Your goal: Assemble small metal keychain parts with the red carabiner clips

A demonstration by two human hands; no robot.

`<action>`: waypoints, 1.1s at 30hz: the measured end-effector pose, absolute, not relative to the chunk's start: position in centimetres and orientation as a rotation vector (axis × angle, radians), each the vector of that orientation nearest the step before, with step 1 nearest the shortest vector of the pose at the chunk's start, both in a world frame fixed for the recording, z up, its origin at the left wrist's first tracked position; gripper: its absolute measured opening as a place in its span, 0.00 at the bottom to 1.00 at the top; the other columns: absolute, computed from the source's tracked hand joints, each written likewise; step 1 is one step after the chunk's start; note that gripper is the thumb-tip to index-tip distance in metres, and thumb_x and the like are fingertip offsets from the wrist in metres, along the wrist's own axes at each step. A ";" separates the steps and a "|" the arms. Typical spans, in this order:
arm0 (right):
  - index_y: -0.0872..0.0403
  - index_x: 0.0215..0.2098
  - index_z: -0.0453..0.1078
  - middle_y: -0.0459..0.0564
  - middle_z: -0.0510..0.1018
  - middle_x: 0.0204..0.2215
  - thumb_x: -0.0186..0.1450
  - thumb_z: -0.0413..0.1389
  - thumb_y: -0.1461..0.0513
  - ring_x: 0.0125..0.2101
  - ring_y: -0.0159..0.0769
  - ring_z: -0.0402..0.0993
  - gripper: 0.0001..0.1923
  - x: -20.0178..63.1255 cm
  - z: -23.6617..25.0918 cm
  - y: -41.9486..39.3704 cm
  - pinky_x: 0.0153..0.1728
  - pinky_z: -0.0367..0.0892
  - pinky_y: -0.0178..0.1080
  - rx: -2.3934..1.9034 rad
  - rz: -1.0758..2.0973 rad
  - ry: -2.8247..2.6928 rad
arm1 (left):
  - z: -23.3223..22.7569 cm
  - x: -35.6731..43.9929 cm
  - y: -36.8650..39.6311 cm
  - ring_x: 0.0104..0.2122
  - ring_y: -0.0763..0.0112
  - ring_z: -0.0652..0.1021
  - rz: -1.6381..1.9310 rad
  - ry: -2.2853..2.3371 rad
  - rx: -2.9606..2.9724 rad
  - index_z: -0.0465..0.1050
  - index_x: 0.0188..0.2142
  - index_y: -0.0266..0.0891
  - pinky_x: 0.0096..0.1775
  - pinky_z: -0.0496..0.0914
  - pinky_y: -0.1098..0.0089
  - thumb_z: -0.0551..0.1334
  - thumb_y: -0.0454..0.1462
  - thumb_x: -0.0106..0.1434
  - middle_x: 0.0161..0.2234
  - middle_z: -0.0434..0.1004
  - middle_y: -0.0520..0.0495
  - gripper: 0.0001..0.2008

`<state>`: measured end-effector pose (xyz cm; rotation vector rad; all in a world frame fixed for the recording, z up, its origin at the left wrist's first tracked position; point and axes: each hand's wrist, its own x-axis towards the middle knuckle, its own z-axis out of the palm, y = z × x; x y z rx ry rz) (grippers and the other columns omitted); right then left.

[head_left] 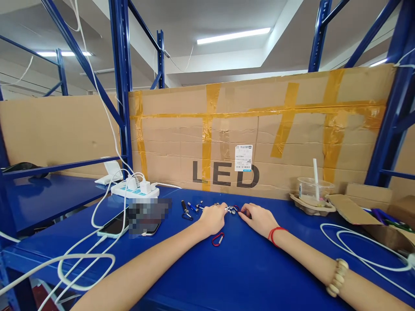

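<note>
— Where the cardboard wall [259,129] marked LED backs the blue table [227,276], what rests on it?
— Both hands, close together. The left hand [214,219] and right hand [259,219] pinch a small metal keychain piece [231,210] between their fingertips, near the table's far edge.
— Anything smaller?
— A red carabiner [218,239] just beside the left wrist; little keychain lights [191,208] lie left of the hands.

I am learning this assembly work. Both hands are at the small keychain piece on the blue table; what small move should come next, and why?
Probably the left hand should draw back to the red carabiner lying loose just behind it, because both hands already meet at the small metal piece, which the right hand can steady.
</note>
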<state>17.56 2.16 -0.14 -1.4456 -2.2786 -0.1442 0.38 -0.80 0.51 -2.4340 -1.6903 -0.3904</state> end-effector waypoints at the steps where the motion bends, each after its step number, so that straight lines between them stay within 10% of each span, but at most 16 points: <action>1: 0.51 0.29 0.66 0.45 0.71 0.24 0.60 0.45 0.57 0.25 0.31 0.67 0.10 17.5 -0.1 2.1 0.23 0.55 0.32 -1.428 -0.136 -2.301 | 0.5 0.4 -0.8 0.37 0.62 0.72 -0.388 -1.689 -2.433 0.59 0.40 0.40 0.34 0.66 0.66 0.40 0.37 0.64 0.36 0.71 0.44 0.13; 19: 0.55 0.37 0.65 0.53 0.69 0.34 0.55 0.49 0.54 0.37 0.41 0.65 0.16 16.7 -0.4 1.2 0.37 0.58 0.37 -1.398 -0.476 -2.226 | 0.2 0.4 -0.3 0.36 0.62 0.73 -0.391 -1.640 -2.424 0.58 0.42 0.41 0.32 0.65 0.67 0.40 0.38 0.65 0.36 0.72 0.45 0.12; 33: 0.52 0.31 0.69 0.47 0.72 0.30 0.56 0.49 0.52 0.33 0.34 0.68 0.14 16.6 0.1 0.7 0.27 0.58 0.32 -1.325 -0.267 -2.335 | 0.2 0.4 -0.1 0.36 0.64 0.73 -0.369 -1.640 -2.424 0.57 0.43 0.41 0.32 0.65 0.69 0.40 0.37 0.65 0.36 0.71 0.46 0.12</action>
